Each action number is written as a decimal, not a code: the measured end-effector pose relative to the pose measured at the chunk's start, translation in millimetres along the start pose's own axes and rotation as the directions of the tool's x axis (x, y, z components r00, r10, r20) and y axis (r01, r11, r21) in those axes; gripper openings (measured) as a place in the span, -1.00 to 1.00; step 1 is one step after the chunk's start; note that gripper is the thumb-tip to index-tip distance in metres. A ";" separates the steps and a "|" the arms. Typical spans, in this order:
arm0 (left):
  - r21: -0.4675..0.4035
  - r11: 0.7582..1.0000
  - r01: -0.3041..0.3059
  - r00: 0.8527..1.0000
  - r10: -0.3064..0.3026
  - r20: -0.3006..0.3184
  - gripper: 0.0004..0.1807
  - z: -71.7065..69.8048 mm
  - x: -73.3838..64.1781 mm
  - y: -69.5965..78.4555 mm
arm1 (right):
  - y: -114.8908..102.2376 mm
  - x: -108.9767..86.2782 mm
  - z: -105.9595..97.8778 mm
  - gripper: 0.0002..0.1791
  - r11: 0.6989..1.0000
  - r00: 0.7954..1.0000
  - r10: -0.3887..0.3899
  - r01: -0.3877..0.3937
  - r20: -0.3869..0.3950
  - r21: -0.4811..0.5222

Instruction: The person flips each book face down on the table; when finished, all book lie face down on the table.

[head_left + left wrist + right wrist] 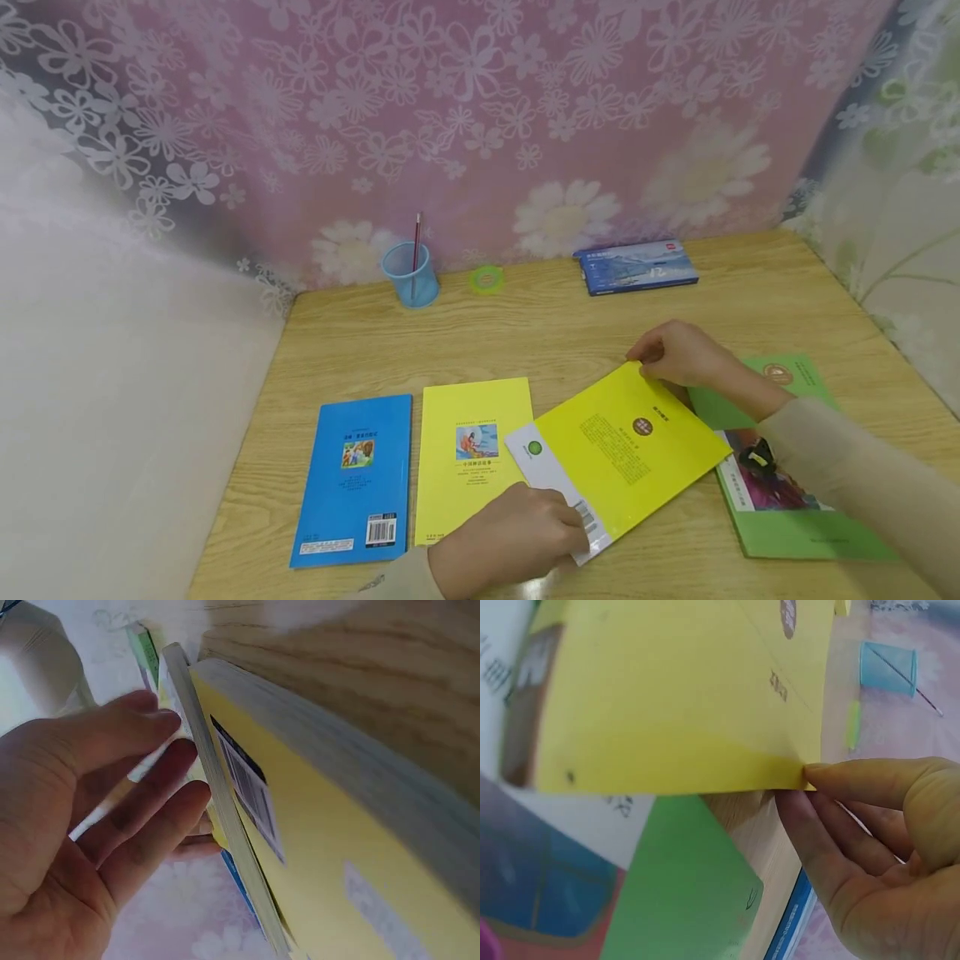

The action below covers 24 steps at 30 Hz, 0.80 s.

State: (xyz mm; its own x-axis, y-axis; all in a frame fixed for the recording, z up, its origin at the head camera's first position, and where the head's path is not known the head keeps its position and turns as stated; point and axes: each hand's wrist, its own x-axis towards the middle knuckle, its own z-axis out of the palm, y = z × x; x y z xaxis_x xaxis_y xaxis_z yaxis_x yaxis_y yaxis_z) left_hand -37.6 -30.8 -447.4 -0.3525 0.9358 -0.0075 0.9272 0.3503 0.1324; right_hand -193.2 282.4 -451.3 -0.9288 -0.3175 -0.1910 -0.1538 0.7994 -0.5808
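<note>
A yellow book (637,442) with a white band is tilted, one corner raised above the table. My right hand (682,358) pinches that far corner between thumb and fingers, also plain in the right wrist view (885,832). Beside the white band is my left hand (517,533); its loosely bent fingers (150,832) are at a book's edge in the left wrist view, with no clear grip. Another yellow book (472,417), with a small picture, lies flat to the left, partly covered by the left hand. Under the right forearm lies a green book (802,533), partly hidden.
On the left of the wooden table (360,342) lies a blue book (356,483). Along the back stand a blue mesh cup (412,287) with a pencil (417,237), a green tape roll (487,280) and a blue box (637,268). Flowered cloth (465,133) hangs behind.
</note>
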 end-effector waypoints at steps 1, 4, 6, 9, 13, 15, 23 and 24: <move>0.025 1.000 0.005 1.000 -0.005 0.003 -0.87 0.5 1.0 0.5 | -0.9 0.3 1.2 -0.77 1.000 1.000 -0.007 0.007 -0.003 -0.017; 0.066 0.997 0.028 1.000 -0.029 0.009 -0.81 1.7 2.5 0.9 | -3.9 0.6 4.5 -0.77 0.998 1.000 -0.016 0.015 -0.012 -0.053; 0.051 0.998 0.038 0.999 -0.039 0.010 -0.80 2.3 2.1 -0.3 | -5.8 0.1 6.1 -0.76 0.997 1.000 -0.023 0.021 -0.019 -0.073; 0.036 0.998 0.051 0.999 -0.050 -0.011 -0.82 3.6 -0.2 -2.0 | -8.2 -1.0 7.5 -0.76 0.995 0.999 -0.031 0.028 -0.031 -0.096; 0.044 0.995 0.091 0.995 -0.089 -0.035 -0.64 6.2 -5.8 -5.3 | -8.6 -2.9 9.7 -0.73 0.994 0.999 -0.033 0.030 -0.028 -0.107; 0.033 0.992 0.118 0.993 -0.117 -0.017 -0.57 6.4 -8.5 -7.6 | -8.0 -5.1 11.0 -0.70 0.994 0.999 -0.047 0.045 -0.017 -0.103; -0.073 0.967 0.244 0.969 -0.239 0.068 -0.45 3.9 -16.7 -31.4 | -3.9 -26.0 18.1 -0.59 0.975 0.982 -0.184 0.178 -0.036 -0.133; -0.082 0.962 0.259 0.965 -0.253 0.069 -0.45 3.5 -18.0 -35.2 | -4.1 -29.5 19.0 -0.58 0.973 0.981 -0.191 0.185 -0.033 -0.135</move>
State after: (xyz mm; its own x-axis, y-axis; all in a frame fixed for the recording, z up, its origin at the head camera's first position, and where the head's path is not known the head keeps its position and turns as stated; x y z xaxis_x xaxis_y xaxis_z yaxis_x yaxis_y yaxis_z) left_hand -63.5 -59.9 -455.4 -0.5662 0.8169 -0.1097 0.7908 0.5759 0.2071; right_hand -158.7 278.8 -458.4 -0.8929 -0.4474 -0.0498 -0.3673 0.7880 -0.4941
